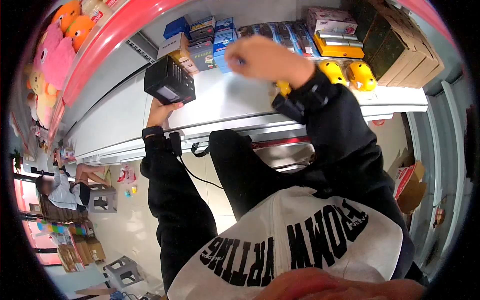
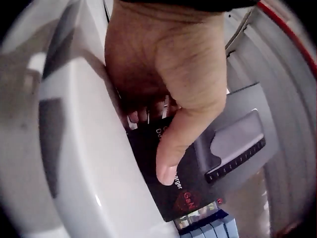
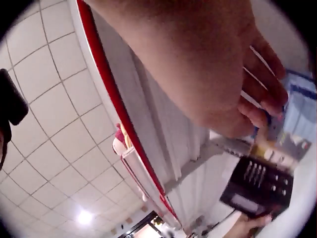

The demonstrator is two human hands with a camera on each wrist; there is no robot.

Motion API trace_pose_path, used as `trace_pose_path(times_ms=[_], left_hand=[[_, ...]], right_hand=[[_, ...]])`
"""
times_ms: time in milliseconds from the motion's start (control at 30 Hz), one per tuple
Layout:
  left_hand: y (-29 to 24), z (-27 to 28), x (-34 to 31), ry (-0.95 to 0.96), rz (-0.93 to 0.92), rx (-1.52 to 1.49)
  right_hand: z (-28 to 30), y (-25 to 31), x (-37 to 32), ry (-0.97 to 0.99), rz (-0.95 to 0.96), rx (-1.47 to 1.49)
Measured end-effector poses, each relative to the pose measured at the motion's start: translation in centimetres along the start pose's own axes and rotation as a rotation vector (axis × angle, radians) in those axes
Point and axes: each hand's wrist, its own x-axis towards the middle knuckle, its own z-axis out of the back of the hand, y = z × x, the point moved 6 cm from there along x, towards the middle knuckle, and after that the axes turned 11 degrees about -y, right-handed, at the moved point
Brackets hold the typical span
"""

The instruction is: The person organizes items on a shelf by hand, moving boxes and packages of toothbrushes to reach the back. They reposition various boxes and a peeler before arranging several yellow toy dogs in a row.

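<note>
Right hand right of black box, fingers bent; cannot tell if its grip has anything. Left hand: grip closed round the box, over white shelf. Small cartons stand beyond the box. Far left of it: pale floor, grey stool, seated person.

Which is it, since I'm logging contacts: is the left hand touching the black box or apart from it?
Touching. The left wrist view shows the left hand with its thumb resting on the printed face of the black box.
</note>
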Motion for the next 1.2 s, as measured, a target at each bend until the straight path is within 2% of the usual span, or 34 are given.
trace_pose_path(times_ms=[67, 133, 233, 467, 567, 700, 800, 900, 1033, 1100, 1167, 1200], left_hand=[[0.1, -0.6, 0.2, -0.004, 0.008, -0.065], [-0.3, -0.8, -0.1, -0.041, -0.006, -0.035], [-0.3, -0.8, 0.0, -0.061, -0.017, 0.045], [1.0, -0.7, 0.2, -0.130, -0.036, 0.006], [0.6, -0.8, 0.3, -0.133, -0.090, 0.092], [0.8, -1.1, -0.2, -0.132, -0.058, 0.066], [0.8, -1.2, 0.0, -0.151, -0.095, 0.140], [0.3, -2.2, 0.0, -0.143, -0.094, 0.138], [0.1, -2.7, -0.2, -0.143, -0.063, 0.121], [-0.7, -3.1, -0.4, -0.153, -0.119, 0.151], [-0.4, -3.1, -0.1, -0.138, -0.200, 0.188], [-0.5, -3.0, -0.3, -0.145, -0.184, 0.201]], right_hand=[[-3.2, 2.0, -1.6, 0.188, -0.093, 0.228], [-7.1, 2.5, -3.1, 0.240, -0.125, 0.259], [-10.5, 3.6, -3.1, 0.178, -0.087, 0.212], [-17.3, 1.0, -1.5, -0.019, -0.197, 0.119], [-18.0, 0.6, -1.5, -0.216, -0.191, 0.227], [-18.4, 1.2, -1.4, -0.278, -0.135, 0.190], [-18.8, 0.6, -1.3, -0.289, -0.180, 0.219], [-19.7, -0.5, -1.3, -0.175, -0.290, 0.225], [-19.8, -0.9, -1.3, -0.203, -0.326, 0.290], [-19.6, -1.0, -1.3, -0.247, -0.329, 0.320], [-19.8, -1.1, -1.3, -0.212, -0.346, 0.302], [-19.5, -1.0, -1.3, -0.196, -0.357, 0.291]])
